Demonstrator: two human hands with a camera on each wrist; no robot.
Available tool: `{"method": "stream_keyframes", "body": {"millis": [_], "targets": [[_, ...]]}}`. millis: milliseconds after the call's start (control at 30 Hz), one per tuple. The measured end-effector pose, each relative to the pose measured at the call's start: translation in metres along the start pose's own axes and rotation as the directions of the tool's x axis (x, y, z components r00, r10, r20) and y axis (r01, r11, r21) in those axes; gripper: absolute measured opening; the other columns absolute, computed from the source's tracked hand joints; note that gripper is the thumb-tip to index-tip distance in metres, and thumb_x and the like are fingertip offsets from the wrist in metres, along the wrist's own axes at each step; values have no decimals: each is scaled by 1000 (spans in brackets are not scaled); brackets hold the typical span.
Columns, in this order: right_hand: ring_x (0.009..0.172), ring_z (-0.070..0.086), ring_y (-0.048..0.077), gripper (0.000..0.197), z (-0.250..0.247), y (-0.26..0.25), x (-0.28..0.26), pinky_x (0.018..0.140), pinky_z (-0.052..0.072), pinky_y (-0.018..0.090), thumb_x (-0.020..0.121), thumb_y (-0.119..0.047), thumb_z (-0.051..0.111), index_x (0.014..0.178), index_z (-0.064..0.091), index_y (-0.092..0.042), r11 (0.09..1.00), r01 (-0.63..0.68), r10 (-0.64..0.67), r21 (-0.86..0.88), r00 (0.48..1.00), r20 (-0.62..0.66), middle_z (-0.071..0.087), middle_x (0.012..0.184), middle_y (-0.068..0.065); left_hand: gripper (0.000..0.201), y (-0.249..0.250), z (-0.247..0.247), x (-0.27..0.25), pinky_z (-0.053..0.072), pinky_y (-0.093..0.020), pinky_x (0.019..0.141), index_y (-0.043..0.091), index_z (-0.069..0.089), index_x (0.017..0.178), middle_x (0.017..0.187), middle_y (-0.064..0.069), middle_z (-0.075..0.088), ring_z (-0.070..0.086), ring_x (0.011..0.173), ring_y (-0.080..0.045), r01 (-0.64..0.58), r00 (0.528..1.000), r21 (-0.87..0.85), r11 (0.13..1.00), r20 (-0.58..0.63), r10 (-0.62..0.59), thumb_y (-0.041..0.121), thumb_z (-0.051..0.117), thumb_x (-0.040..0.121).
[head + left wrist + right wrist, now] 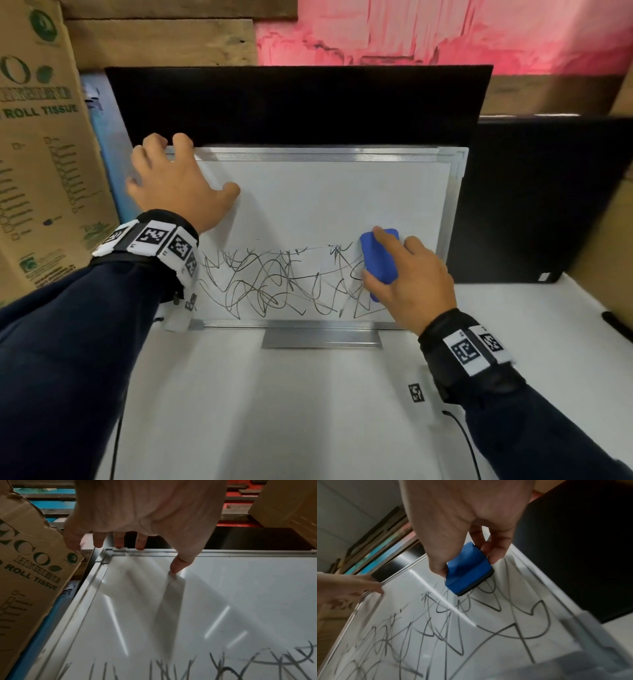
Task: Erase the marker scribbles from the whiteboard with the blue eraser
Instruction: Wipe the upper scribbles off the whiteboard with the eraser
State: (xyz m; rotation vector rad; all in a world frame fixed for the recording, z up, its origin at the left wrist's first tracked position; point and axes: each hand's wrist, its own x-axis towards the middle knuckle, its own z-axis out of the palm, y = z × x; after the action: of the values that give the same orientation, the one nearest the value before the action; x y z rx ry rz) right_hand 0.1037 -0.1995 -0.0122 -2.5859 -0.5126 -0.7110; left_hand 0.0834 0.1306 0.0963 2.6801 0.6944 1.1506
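Note:
A silver-framed whiteboard (322,198) leans upright on the table. Black marker scribbles (274,281) cover its lower half; the upper half is blank. My left hand (171,185) grips the board's top left corner, fingers curled over the frame (120,550) and thumb (178,563) on the white surface. My right hand (407,281) holds the blue eraser (380,260) between thumb and fingers and presses its dark felt side (471,588) on the scribbles (471,615) near the board's right edge.
A cardboard tissue box (44,154) stands at the left. Black panels (298,106) lean behind the board, another (541,198) to its right. The white table (274,411) lies in front, with a black marker (616,325) at its right edge.

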Motion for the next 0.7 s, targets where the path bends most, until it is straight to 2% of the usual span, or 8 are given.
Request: {"method": "stream_keyframes", "body": {"millis": [67,200,300,367,467,567,700], "targets": [[76,53,21,70,-6,16,-1,63,53,37,86,-56,61,148,34,-39,996,-76,79,52,995,-58,46,90,-5,82,6,1,-2,30,-68,108,18,36,136,150,-15,30,27,140,-41,33,999,14,999,8,-33,60,67,72],[82,55,22,72,-7,30,-13,66,54,39,85,-55,63,148,34,-37,999,33,-31,-18,998,62,47,93,-6,82,27,0,-12,23,-71,111,15,31,142,157,-22,22,17,146,-45,55,998,28,998,23,-55,53,65,78],[81,54,21,71,-13,44,-12,66,53,37,85,-55,65,148,35,-37,1000,-18,18,-21,1000,25,47,93,-5,77,57,0,-26,19,-70,114,24,29,146,160,-22,17,9,149,-46,-114,993,-7,993,34,115,46,67,82],[80,54,21,71,-14,44,-12,67,52,35,86,-54,65,148,36,-35,1000,-22,22,-10,1000,16,49,94,-4,73,82,2,-36,22,-70,112,29,31,145,161,-21,15,7,150,-46,-254,966,-33,967,42,256,45,66,83],[84,53,22,71,-18,46,-15,68,52,37,86,-56,62,148,34,-38,998,40,-35,-54,995,91,44,95,-6,66,122,9,-49,30,-69,108,33,35,142,160,-19,17,11,149,-46,-371,926,-91,924,42,376,44,66,85],[81,49,21,71,-28,63,-14,65,51,36,86,-55,63,148,32,-39,997,-20,23,-69,999,42,42,94,-6,63,151,14,-59,36,-66,104,31,40,140,152,-18,28,25,141,-42,-424,904,-86,901,22,427,43,69,86],[82,48,21,69,-27,72,-24,65,50,36,86,-53,63,148,34,-38,995,42,-33,-88,994,101,33,94,-11,68,169,22,-65,27,-64,111,26,41,143,140,-15,39,36,130,-40,-459,888,-13,888,-32,459,43,71,85]]}}
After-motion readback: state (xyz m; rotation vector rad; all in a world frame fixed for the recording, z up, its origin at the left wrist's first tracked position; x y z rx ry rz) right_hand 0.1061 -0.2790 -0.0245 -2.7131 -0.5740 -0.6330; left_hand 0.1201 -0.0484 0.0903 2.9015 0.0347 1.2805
